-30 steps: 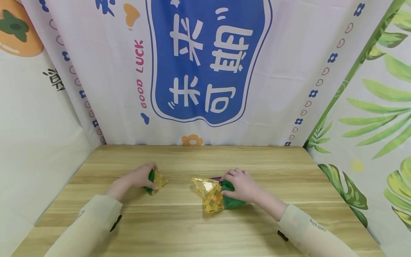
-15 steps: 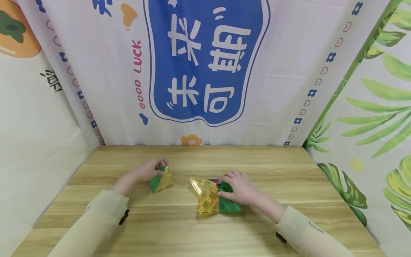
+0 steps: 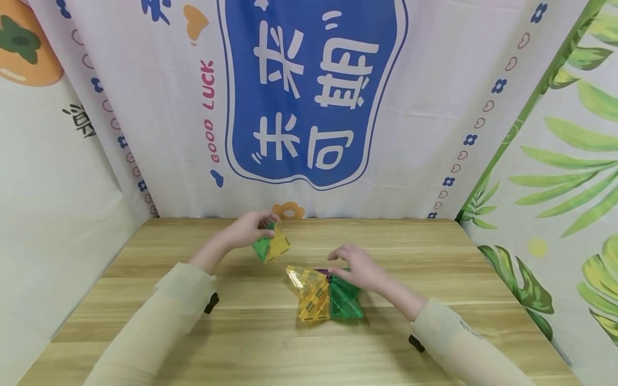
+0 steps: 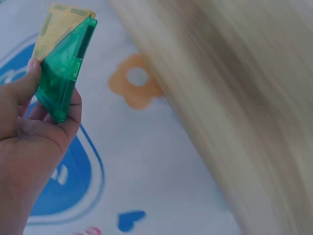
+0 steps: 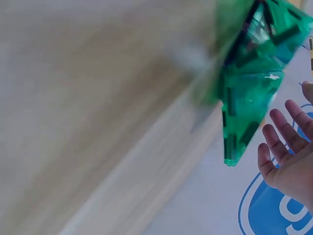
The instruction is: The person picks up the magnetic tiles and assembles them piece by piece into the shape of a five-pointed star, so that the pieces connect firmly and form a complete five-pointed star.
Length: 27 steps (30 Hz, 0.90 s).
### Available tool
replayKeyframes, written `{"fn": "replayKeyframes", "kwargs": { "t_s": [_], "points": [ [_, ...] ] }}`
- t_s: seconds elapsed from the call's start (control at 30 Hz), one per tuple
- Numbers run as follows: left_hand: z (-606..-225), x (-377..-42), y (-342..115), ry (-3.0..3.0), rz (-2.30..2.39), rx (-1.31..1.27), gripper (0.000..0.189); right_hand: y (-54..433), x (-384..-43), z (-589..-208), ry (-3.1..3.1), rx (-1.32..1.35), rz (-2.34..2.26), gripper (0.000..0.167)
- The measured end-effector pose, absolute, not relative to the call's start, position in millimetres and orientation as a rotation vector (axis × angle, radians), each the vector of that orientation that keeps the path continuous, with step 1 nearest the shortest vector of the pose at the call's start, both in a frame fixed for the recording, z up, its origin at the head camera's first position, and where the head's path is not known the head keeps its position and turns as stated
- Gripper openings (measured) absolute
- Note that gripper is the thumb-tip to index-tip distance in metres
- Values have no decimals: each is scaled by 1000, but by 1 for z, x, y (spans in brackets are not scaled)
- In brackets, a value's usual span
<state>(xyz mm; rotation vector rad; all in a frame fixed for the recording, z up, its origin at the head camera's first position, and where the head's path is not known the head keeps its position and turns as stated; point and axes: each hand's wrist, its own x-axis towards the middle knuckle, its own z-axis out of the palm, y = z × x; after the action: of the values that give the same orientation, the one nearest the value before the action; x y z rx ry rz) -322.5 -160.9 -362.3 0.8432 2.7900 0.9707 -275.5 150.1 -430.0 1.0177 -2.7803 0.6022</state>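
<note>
In the head view my left hand (image 3: pixel 247 230) pinches a pair of joined see-through magnetic tiles (image 3: pixel 276 245), one green and one yellow, raised near the table's far side. The left wrist view shows the thumb on one face of these magnetic tiles (image 4: pixel 61 73) and the fingers curled behind. A larger magnetic-tile build (image 3: pixel 314 303) stands on the table, yellow at left, green at right, with a purple piece at the back. Beside its green side, my right hand (image 3: pixel 362 269) has its fingers spread; in the right wrist view they are apart from the green tiles (image 5: pixel 252 88).
The wooden table (image 3: pixel 232 338) backs onto a white cloth (image 3: pixel 183 198) with a blue printed panel. Printed cloths also hang at the left and right sides.
My left hand has lifted the green and yellow tiles and carried them right and toward the back. My right hand has let go of the larger build and its fingers have opened.
</note>
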Motion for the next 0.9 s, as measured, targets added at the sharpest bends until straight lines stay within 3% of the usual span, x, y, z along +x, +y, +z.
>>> {"fn": "replayKeyframes", "kwargs": {
  "t_s": [0.47, 0.9],
  "points": [
    [-359, -328, -85, 2783, 1069, 925, 29, 134, -307, -402, -2752, 837, 1322, 31],
    [-394, -339, -72, 2699, 1167, 830, 27, 159, -327, -418, -2875, 900, 1542, 23]
  ]
}}
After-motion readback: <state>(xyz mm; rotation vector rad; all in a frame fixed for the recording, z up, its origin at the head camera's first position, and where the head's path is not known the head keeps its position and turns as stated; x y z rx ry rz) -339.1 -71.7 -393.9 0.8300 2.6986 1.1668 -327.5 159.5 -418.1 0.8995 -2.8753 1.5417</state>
